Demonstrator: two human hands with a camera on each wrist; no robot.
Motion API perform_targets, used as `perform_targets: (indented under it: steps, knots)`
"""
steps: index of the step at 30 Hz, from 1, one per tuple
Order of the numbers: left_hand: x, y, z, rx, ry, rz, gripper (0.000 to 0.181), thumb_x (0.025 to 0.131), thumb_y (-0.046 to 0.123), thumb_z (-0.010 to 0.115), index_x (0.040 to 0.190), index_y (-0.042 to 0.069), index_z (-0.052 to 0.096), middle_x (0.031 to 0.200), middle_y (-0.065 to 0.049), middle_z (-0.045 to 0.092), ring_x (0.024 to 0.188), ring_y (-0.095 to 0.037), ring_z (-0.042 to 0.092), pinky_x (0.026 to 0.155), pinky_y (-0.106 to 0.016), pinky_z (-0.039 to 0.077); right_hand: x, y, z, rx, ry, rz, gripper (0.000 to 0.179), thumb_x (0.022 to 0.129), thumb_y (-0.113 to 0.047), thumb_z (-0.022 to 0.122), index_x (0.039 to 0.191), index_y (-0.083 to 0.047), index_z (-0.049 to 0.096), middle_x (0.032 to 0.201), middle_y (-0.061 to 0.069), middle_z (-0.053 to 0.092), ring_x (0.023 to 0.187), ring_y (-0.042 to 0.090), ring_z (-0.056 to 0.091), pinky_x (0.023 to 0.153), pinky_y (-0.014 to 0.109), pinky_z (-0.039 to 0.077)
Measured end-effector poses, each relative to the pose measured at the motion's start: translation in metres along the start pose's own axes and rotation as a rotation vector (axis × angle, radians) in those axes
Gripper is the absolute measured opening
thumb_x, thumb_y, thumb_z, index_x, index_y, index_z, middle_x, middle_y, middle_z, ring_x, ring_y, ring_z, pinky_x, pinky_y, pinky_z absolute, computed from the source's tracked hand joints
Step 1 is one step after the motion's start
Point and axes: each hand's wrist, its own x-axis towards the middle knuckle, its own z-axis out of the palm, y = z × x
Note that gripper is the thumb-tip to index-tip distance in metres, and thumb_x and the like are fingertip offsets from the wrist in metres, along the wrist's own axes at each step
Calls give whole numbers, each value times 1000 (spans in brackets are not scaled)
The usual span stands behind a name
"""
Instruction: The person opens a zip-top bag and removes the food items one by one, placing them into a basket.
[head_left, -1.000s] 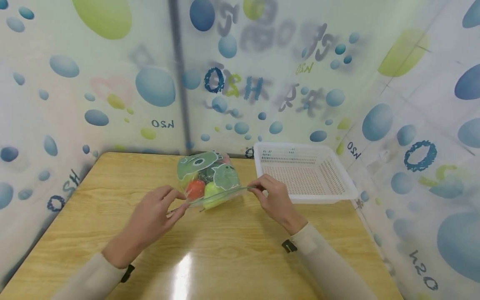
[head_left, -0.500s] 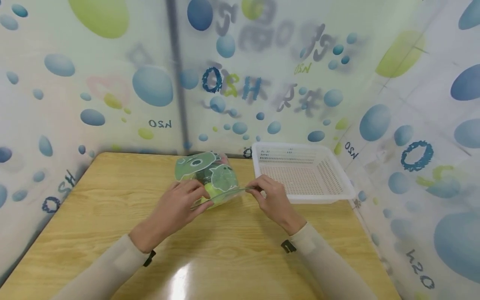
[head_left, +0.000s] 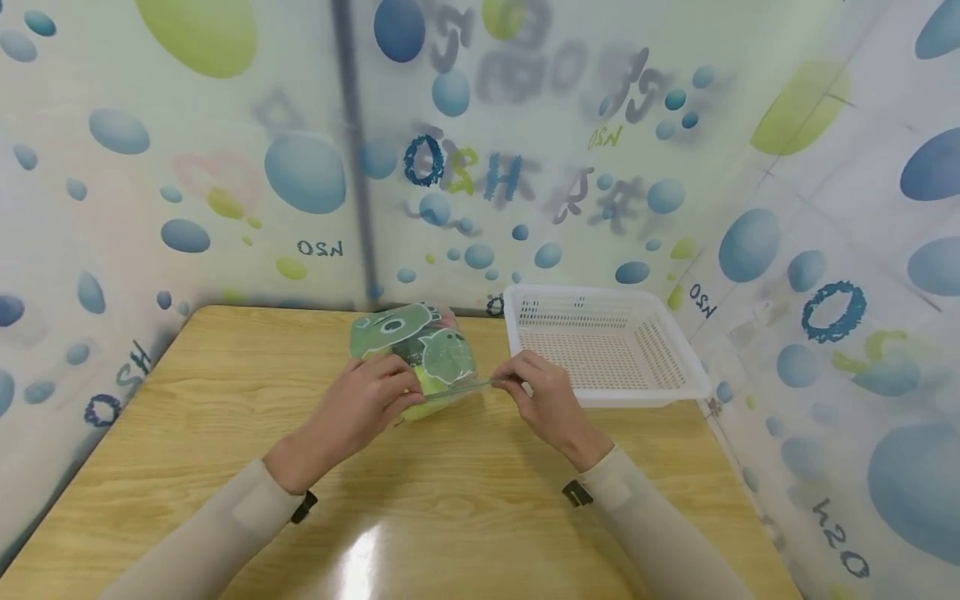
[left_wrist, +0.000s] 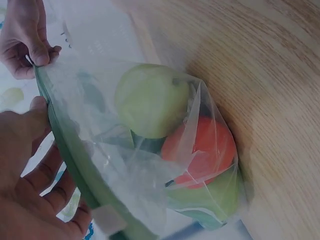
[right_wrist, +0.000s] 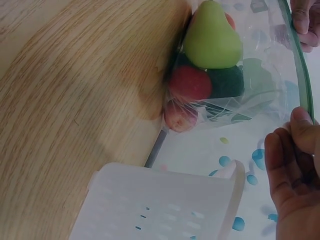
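In the head view a clear zip bag (head_left: pixel 448 354) with green cartoon prints lies on the table, its green seal strip (head_left: pixel 457 389) facing me. My left hand (head_left: pixel 358 402) pinches the strip left of its middle, thumb on one side and fingers behind. The right end of the strip is pinched between thumb and fingertips of my right hand (head_left: pixel 543 402). Through the plastic, the right wrist view shows a green pear (right_wrist: pixel 212 40), a red round fruit (right_wrist: pixel 190 83), a dark green item and a pinkish fruit (right_wrist: pixel 180 117). A pale green round fruit (left_wrist: pixel 151 100) and an orange-red one (left_wrist: pixel 200 152) appear in the left wrist view.
A white perforated plastic basket (head_left: pixel 611 395) stands at the back right of the wooden table (head_left: pixel 465 508), close to my right hand. Patterned walls (head_left: pixel 300 100) enclose the table at the back and both sides.
My left hand has moved right along the seal strip, and its thumb and fingers have come together on it. The right hand keeps its hold at the same place.
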Motion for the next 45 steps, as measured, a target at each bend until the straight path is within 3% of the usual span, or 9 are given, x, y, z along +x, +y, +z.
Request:
perform_targets:
  steps: [7,14,19,23,28,33,37,41,45]
  knots:
    - [2,-4,0,-1,-54,0,9,101,17,90,102,21,83,109,4,79,106,-22,75,86,-49,56,-2,2,-1,0,-6,-1,14,101,2,85,110,-8,83,107,5,81,94,17,80,81,27,68]
    - [7,-5,-1,-40,-162,-48,11,103,16,90,112,20,84,121,0,80,105,-21,74,107,-64,60,-4,5,-3,-3,-19,6,9,103,-3,84,110,-8,83,108,5,81,97,17,81,83,30,69]
    - [13,-5,0,-20,-279,-79,45,101,38,94,141,23,81,153,-10,73,134,-33,73,113,-75,57,-7,7,-3,6,-21,1,6,108,-11,80,110,-7,84,109,4,81,98,17,81,83,30,69]
    - [19,-8,6,-6,-387,-106,74,103,48,90,168,27,63,182,-18,49,166,-55,49,117,-88,49,-9,9,-2,12,-22,5,5,107,-9,81,110,-9,84,109,4,81,98,16,80,85,30,69]
    - [25,-15,17,-21,-482,-154,77,109,51,80,178,30,51,192,-19,32,172,-65,32,119,-93,43,-9,10,-2,15,-16,5,10,102,-2,85,110,-9,84,109,4,81,97,16,81,84,28,69]
    - [29,-20,24,-30,-493,-175,71,115,44,73,179,22,49,191,-27,29,167,-68,39,124,-83,47,-10,10,-1,17,-13,14,15,101,2,86,113,-8,85,111,5,80,96,16,81,83,27,69]
    - [30,-21,26,-21,-495,-199,66,118,39,67,178,17,50,188,-30,32,164,-64,45,123,-82,49,-10,6,-1,25,-25,38,18,103,1,86,121,-5,85,119,8,80,101,22,81,85,35,71]
    - [31,-21,27,-2,-483,-193,63,119,35,64,176,12,52,184,-34,39,166,-57,47,125,-80,48,-9,-2,-2,-7,-25,57,36,103,-6,89,137,-6,80,140,14,76,126,30,78,101,46,70]
    - [30,-21,28,4,-476,-205,63,120,35,64,176,10,51,181,-35,42,168,-53,45,126,-81,46,-5,-13,0,-71,6,8,49,100,-8,92,146,-8,75,154,18,68,144,35,66,114,48,64]
